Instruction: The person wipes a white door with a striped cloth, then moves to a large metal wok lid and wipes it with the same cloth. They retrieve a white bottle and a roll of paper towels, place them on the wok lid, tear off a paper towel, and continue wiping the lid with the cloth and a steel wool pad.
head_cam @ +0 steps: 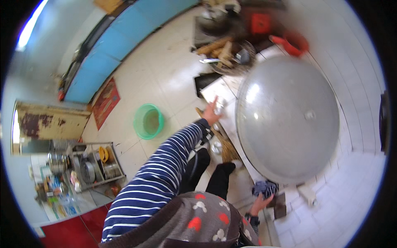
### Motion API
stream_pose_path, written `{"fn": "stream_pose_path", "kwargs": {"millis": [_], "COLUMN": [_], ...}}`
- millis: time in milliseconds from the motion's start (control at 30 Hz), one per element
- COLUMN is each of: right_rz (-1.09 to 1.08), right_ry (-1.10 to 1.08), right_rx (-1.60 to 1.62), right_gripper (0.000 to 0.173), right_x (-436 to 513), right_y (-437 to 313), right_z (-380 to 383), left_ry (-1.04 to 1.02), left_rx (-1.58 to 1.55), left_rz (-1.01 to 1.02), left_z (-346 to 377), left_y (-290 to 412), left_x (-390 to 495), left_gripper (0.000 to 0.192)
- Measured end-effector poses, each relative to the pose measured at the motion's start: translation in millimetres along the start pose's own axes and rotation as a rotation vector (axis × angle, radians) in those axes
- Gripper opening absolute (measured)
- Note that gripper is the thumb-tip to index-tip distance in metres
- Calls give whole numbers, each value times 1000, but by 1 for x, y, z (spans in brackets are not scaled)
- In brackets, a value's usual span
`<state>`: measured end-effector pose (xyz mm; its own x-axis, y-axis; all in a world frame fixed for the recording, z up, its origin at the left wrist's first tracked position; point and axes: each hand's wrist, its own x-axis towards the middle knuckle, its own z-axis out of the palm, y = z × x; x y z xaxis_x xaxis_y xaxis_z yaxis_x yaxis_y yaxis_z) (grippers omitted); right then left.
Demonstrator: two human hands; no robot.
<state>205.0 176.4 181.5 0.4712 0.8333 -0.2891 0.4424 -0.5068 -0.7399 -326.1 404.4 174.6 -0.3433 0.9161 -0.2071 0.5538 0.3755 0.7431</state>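
A large domed grey metal lid (288, 121) rests on the white-tiled stove counter (221, 90). Near the counter's left edge, my left hand (212, 114) has its fingers around a small shiny silvery object (220, 104), too blurred to name exactly. My right hand (261, 204) grips a bunched dark patterned cloth (265, 188) close to the lid's lower rim. Whatever lies under the lid is hidden.
A green plastic bucket (149, 121) with murky liquid stands on the tiled floor. A straw broom (228, 147) is by my feet. Past the lid are a basket (240, 69) of sticks and a red plastic dipper (294, 45). A metal rack (96, 166) stands left.
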Motion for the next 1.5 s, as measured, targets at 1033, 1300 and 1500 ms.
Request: {"fn": "stream_pose_path", "kwargs": {"millis": [1033, 1300, 1500], "right_rz": [-388, -475, -532], "right_ry": [-1083, -1272, -1419], "right_rx": [-572, -720, -860], "right_gripper": [31, 25, 20], "right_x": [7, -1, 1], "right_y": [-406, -539, -652], "right_z": [433, 623, 754], "left_ry": [382, 557, 510], "left_rx": [-104, -243, -156], "left_rz": [-1354, -1442, -1437], "left_z": [-424, -437, -386], "left_y": [-383, -384, -376], "left_x": [-412, -396, -378], "left_gripper": [64, 54, 42]}}
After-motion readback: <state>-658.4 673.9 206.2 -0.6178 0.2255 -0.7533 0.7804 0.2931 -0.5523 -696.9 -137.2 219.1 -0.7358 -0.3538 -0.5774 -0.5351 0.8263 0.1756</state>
